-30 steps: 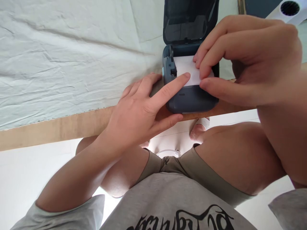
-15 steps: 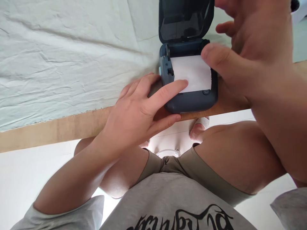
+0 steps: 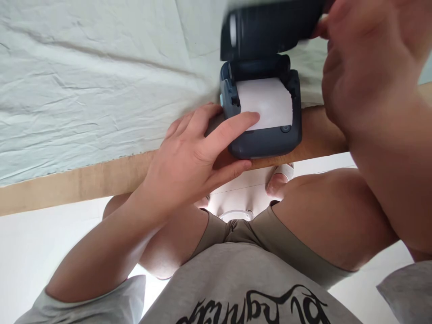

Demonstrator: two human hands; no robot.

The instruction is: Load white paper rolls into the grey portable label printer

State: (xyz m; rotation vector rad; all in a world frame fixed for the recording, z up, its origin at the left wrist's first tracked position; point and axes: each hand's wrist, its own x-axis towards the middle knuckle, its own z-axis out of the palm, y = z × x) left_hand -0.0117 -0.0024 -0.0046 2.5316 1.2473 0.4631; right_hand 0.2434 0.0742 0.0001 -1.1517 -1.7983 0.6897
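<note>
Power symbol (image 3: 285, 128) on dark device (image 3: 265, 145); black script lettering (image 3: 249, 300) on grey shirt (image 3: 232, 270), cut off, not readable.

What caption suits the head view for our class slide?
Left hand touches white paper in a dark device while the right hand holds its open lid.

The device (image 3: 265, 146) is showing a dark navy blue; its lid (image 3: 270, 31) is looking nearly black, with one pale streak shining on it; the paper (image 3: 273, 96) is standing out in plain white; a small tab (image 3: 221, 100) on the device's side is giving a light blue accent; the cloth (image 3: 101, 81) is appearing pale mint green, its wrinkles making soft grey shadows; the wooden edge (image 3: 84, 177) is ranging from light tan to deeper brown; the shirt (image 3: 219, 270) is displaying grey, with black script lettering (image 3: 250, 303) crossing it; the shorts (image 3: 290, 238) are looking olive-khaki; the floor (image 3: 43, 243) is gleaming white.
</note>
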